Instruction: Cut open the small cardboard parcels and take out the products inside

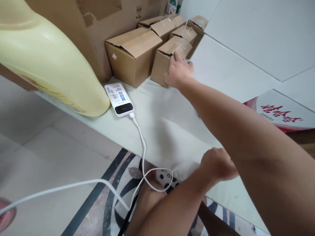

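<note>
My right hand reaches forward and grips the near corner of a small cardboard box, its thumb at the side and fingers curled at the top edge. This box stands at the front of a row of similar small boxes. My left hand is closed in a fist lower down, beneath my right forearm. The forearm covers part of it, so anything in its fingers is hidden. A larger closed cardboard box stands just left of the gripped one.
A white power bank with a plugged-in white cable lies left of the boxes. Beside it leans a big pale-yellow plastic bottle. A tall carton stands behind. At right is a white-and-red printed box.
</note>
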Action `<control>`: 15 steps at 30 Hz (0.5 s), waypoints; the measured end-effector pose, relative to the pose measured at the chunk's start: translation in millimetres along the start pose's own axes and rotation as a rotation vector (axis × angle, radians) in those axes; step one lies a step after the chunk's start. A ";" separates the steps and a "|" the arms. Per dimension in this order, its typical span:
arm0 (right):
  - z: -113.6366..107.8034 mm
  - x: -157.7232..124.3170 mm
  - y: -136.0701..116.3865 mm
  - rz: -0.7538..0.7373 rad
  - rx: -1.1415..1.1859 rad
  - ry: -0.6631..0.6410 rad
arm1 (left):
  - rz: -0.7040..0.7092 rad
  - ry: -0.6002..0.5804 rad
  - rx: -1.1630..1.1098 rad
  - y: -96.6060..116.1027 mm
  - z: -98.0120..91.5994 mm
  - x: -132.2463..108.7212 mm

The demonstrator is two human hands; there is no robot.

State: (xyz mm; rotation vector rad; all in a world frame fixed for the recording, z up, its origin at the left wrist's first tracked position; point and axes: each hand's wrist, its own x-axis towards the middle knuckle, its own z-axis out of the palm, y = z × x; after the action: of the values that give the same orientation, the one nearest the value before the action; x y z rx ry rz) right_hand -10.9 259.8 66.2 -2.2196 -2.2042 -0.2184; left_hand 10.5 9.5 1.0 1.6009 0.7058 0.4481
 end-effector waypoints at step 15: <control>18.6 -285.8 189.7 -0.052 0.187 0.297 | 0.200 0.548 0.188 9.0 -13.9 -26.4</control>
State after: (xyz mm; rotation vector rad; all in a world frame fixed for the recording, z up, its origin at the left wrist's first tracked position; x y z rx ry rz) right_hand 179.2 -24.8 36.2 -1.8966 -2.0340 -0.3063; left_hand -16.3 1.8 15.0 1.7481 1.0234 1.0158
